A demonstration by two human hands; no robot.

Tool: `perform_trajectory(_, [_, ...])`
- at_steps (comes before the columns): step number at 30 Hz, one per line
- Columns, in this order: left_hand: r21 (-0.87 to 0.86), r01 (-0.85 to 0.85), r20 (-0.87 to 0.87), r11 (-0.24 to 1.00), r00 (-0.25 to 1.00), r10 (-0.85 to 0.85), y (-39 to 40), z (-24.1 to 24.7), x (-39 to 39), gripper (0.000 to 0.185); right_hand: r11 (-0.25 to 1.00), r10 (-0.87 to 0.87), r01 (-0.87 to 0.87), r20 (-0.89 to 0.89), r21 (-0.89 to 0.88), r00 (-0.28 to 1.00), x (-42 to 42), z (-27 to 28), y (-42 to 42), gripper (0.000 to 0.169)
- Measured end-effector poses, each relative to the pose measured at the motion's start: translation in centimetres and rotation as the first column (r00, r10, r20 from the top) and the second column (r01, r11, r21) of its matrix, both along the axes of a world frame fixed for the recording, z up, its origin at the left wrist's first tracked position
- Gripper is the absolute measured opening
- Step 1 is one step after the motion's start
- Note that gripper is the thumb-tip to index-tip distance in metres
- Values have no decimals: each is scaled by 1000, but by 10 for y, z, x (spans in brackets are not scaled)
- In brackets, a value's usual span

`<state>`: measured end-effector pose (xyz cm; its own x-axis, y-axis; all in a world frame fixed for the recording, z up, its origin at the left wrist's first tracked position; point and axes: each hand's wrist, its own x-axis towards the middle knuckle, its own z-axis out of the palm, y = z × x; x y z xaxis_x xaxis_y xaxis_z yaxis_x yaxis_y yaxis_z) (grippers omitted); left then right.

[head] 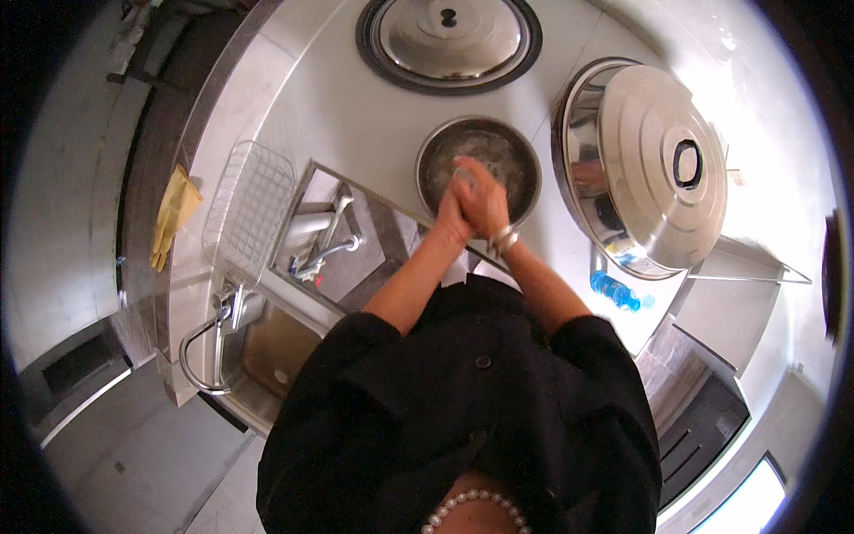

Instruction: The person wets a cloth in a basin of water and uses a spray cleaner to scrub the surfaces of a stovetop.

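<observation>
My left hand (452, 212) and my right hand (487, 202) are pressed together over a round metal basin (532, 150). The right hand wraps across the left, and its fingers are blurred. A small pale greyish spot shows near the fingertips; whether the hands hold something between them is hidden. Cloudy, greyish liquid seems to lie in the basin below them. The basin stands on the white countertop (353, 113), close to its front edge. A pale bracelet (502, 241) circles my right wrist.
A lidded steel pan (447, 47) stands beyond the basin. On the right is a large domed steel lid (647, 167), with a blue-labelled plastic bottle (614, 291) lying nearby. To the left are a wire basket (250, 207), yellow rubber gloves (175, 213), a faucet (193, 350) and a sink (277, 350).
</observation>
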<state>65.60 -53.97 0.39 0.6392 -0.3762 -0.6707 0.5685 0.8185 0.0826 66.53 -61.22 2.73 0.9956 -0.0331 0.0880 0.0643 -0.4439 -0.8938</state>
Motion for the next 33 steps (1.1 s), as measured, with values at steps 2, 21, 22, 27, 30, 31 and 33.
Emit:
perform_trajectory(2, [-10,-13,84,1000,996,14,-14,-15,3,38,987,-91,98,54,-129,994,39,-19,-19,30])
perform_trajectory(21, [-284,-88,-33,955,996,81,6,-15,9,45,994,4,7,104,-109,995,4,1,7,27])
perform_trajectory(22, [-82,1,57,997,998,3,-5,0,15,43,999,-16,17,15,-45,1000,26,-9,-5,28])
perform_trajectory(27, [-10,28,71,1000,997,-27,5,-16,16,45,999,-1,0,15,50,1000,3,-11,-17,37])
perform_trajectory(30, [-186,23,100,982,995,-4,9,-30,13,45,989,78,-54,178,-135,981,-30,27,10,39])
perform_trajectory(31, [-203,28,95,979,995,-9,7,-26,9,45,988,64,-35,190,-149,980,-19,13,11,38])
perform_trajectory(33, [-234,29,108,972,994,-3,2,-20,11,44,997,-29,28,-22,-72,999,18,4,-4,33])
